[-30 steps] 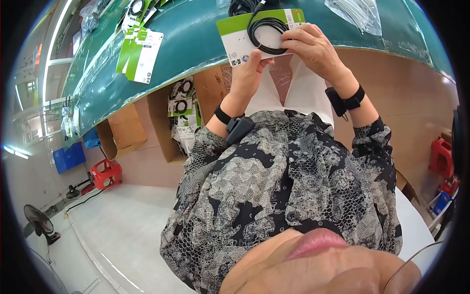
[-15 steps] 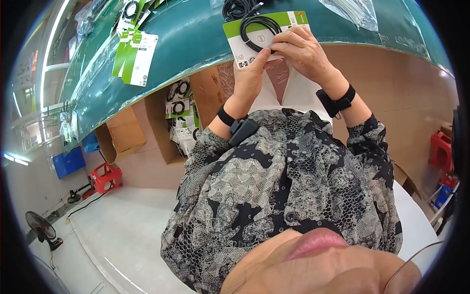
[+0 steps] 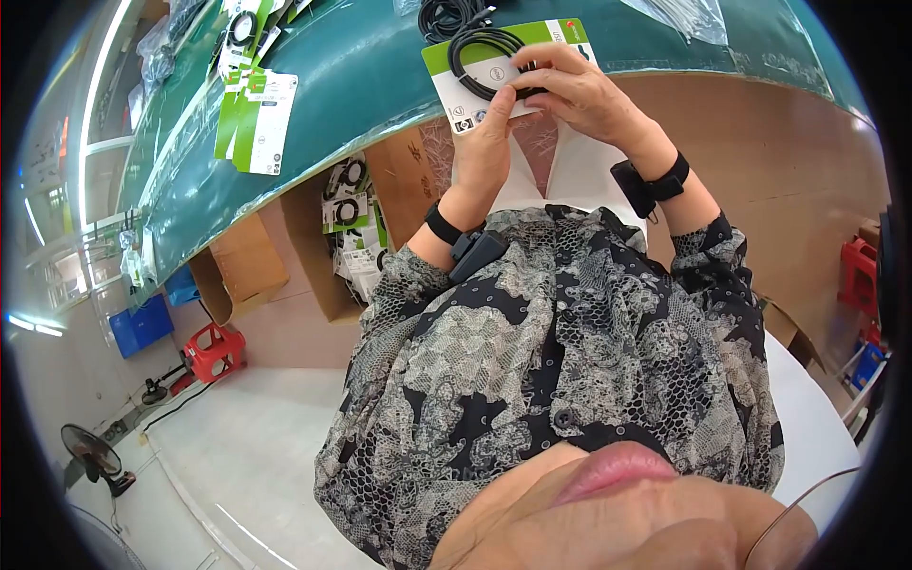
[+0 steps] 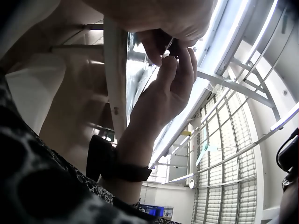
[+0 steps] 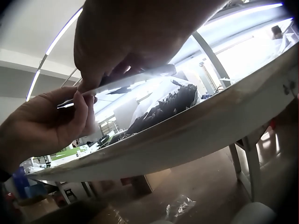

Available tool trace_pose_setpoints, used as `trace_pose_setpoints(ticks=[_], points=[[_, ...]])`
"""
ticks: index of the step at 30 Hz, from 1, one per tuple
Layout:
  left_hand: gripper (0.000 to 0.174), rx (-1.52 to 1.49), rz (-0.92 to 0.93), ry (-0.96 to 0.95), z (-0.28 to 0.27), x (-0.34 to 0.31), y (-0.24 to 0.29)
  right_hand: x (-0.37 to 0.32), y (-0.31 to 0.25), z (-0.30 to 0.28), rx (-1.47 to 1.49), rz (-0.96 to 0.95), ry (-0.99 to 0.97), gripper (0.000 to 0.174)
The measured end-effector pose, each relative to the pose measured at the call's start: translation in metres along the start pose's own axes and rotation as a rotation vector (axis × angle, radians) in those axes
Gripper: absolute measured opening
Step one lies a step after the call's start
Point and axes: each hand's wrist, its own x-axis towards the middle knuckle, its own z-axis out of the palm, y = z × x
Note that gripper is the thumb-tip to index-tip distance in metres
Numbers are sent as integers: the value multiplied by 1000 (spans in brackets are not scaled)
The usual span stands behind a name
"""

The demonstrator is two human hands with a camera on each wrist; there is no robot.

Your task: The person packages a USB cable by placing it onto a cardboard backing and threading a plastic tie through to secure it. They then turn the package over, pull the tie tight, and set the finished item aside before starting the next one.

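In the head view a green and white card (image 3: pixel 568 33) is held over the table's near edge, a coiled black cable (image 3: pixel 463 65) lying against its face. The left hand (image 3: pixel 483 150) grips the card's lower edge, thumb on the front by the coil. At the coil's right side, the right hand (image 3: pixel 591 100) pinches the cable with thumb and fingers. Seen edge-on in the right wrist view, the card (image 5: pixel 135 79) lies between the left hand (image 5: pixel 51 123) and the right hand (image 5: pixel 126 42). What the fingertips do behind the card is hidden.
More black cable coils (image 3: pixel 446 17) lie just behind the card on the green table (image 3: pixel 361 71). Several green and white cards (image 3: pixel 266 123) are stacked at left, a clear bag of ties (image 3: pixel 686 14) at right. Below stands a carton (image 3: pixel 313 247) of packaged cables.
The card and both hands have shifted slightly left. The coil has moved left on the card, and the right hand's fingers have moved from the card's right part toward the coil's lower right.
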Motion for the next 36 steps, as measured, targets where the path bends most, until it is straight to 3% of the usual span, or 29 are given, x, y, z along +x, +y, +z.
trace_pose_setpoints(ticks=[3, 11, 14, 15, 18, 19, 22, 27, 30, 36], points=[[31, 8, 17, 36, 2, -2, 3, -3, 0, -4, 109, 106, -40, 34], [34, -1, 19, 40, 1, 4, 3, -9, 13, -19, -5, 27, 101, 39], [34, 11, 71, 124, 2, 2, 8, -24, 19, -44, 54, 312, 327, 29], [34, 0, 96, 150, 9, 7, 8, -32, 24, -59, 8, 314, 333, 29], [34, 25, 72, 101, 4, 12, 12, -69, 48, -88, -279, 833, 271, 18], [34, 11, 69, 77, 4, 13, 11, -77, 58, -100, -304, 835, 285, 18], [32, 11, 7, 125, 7, 12, 12, -95, 93, -130, -636, 584, 398, 12], [31, 15, -3, 99, 13, 16, 4, -64, 118, -120, -729, 566, 296, 11], [30, -10, 6, 87, 14, 16, 1, -44, 121, -104, -889, 756, 128, 14], [30, -10, -4, 80, 15, 14, 3, -43, 128, -110, -934, 841, 96, 20]])
